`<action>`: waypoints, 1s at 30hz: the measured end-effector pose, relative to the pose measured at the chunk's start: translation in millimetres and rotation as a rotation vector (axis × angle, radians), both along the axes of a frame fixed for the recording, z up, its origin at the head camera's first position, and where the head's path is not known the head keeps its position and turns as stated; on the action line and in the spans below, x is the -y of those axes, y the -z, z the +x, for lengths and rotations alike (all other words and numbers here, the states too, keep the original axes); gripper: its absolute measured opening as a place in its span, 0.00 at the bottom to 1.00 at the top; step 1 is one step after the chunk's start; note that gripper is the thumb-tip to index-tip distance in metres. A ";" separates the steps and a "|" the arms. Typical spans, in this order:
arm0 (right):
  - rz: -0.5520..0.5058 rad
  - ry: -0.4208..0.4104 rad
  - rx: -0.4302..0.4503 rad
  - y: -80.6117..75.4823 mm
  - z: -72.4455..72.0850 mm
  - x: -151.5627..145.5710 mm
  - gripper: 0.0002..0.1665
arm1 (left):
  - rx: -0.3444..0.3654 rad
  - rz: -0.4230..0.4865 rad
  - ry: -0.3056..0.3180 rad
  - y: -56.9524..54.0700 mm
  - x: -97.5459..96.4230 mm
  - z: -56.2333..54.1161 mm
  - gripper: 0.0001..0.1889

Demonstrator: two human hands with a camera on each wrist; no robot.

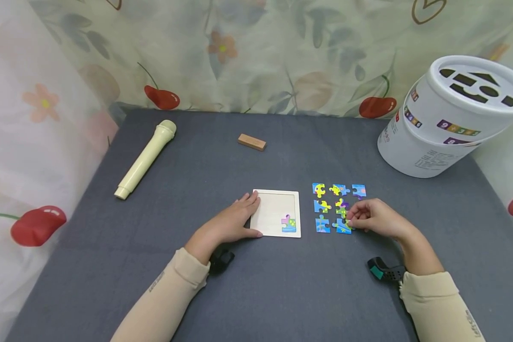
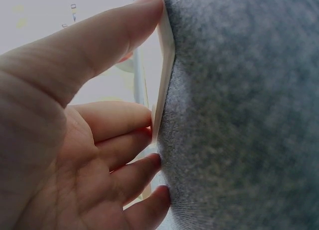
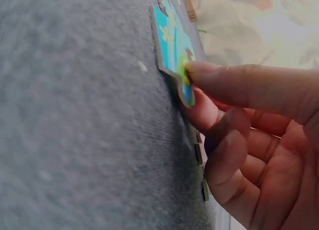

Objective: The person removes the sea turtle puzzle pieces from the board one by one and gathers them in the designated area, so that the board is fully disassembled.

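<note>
A square wooden puzzle tray (image 1: 275,194) lies in front of me with one jigsaw piece (image 1: 288,226), pink, green and blue, at its lower right. My left hand (image 1: 235,221) rests along the tray's left side, its thumb at the near corner and its fairly straight fingers at the far one. To the right, my right hand (image 1: 378,218) pinches the tab of a blue and green puzzle piece (image 3: 169,40) between thumb and index finger. That piece is at or just above the cloth. Several other puzzle pieces (image 1: 322,224) lie in rows beside it, one partly behind my fingers.
A cream cylindrical stick (image 1: 145,159) lies at the back left. Behind the tray is a small wooden block (image 1: 251,142). A white bucket (image 1: 427,147) with shape holes in its lid stands at the back right. Dark grey cloth (image 1: 282,289) covers the table.
</note>
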State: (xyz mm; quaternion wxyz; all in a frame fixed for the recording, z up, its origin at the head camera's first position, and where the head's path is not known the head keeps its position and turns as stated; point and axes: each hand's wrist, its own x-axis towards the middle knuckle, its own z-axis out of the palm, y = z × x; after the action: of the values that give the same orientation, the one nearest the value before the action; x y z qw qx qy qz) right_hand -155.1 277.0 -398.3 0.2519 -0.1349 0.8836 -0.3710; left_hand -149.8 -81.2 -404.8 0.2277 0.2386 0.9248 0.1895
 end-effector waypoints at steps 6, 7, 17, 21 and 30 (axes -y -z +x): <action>-0.030 -0.028 0.033 -1.7 -3.7 -3.0 0.10 | 0.006 0.000 -0.008 -0.4 -0.4 0.6 0.47; -0.032 -0.030 0.041 -1.7 -4.4 -3.5 0.10 | 0.008 0.000 -0.008 -0.4 -0.6 0.8 0.47; 0.000 -0.073 0.036 -1.4 -8.9 -3.4 0.08 | 0.013 0.004 -0.012 -0.4 -0.9 1.0 0.46; 0.018 -0.074 0.030 -3.8 -9.0 -1.0 0.08 | 0.015 0.002 -0.009 -0.6 -0.6 0.9 0.46; 0.070 -0.052 0.030 -8.8 -9.8 6.1 0.10 | 0.008 0.001 -0.013 -0.7 -0.9 1.4 0.46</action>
State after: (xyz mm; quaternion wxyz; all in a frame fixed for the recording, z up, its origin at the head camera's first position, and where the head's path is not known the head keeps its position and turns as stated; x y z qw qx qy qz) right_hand -165.0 270.9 -389.6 0.2793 -0.1433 0.8883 -0.3351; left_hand -148.4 -80.3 -404.1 0.2301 0.2319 0.9253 0.1926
